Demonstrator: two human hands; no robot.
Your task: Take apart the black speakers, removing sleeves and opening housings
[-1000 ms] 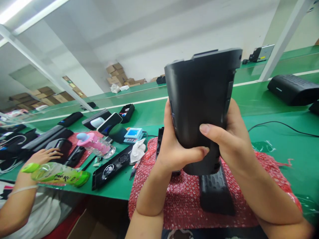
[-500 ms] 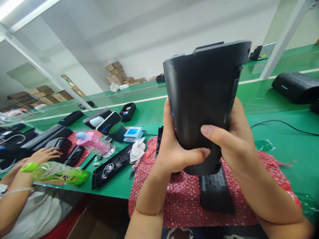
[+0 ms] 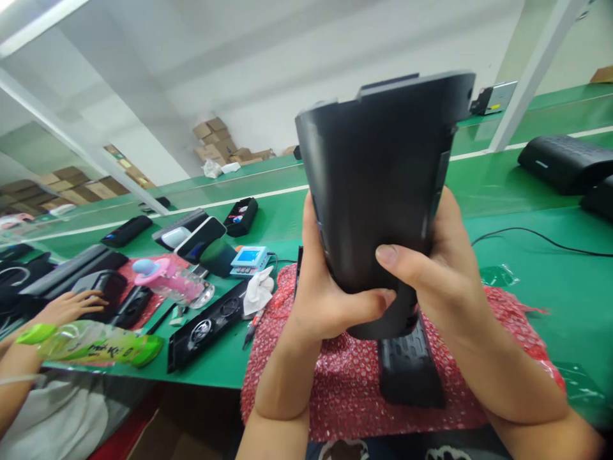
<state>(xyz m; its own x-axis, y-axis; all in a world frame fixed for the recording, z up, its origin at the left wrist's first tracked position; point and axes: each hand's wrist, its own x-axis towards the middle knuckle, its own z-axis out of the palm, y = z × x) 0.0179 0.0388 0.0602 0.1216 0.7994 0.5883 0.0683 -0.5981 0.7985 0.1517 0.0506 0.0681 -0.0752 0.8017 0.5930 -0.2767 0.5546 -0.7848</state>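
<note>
A black curved plastic housing is held up in front of me, its broad smooth side facing the camera. My left hand grips its left edge and lower part, thumb across the face. On the other edge, my right hand is closed round it, with the thumb pressed on the front. Most fingers of both hands are hidden behind the housing. Below it, a black part with a slotted surface lies on red bubble wrap.
Left of the wrap lie a black panel with round speakers, a crumpled white tissue and a light-blue meter. A green bottle lies near another person's hand. At right are a black cable and a black casing.
The view has shifted slightly, and the housing appears a little further left and tilted slightly differently. Both hands keep their grip. The other person's hand has moved a little left.
</note>
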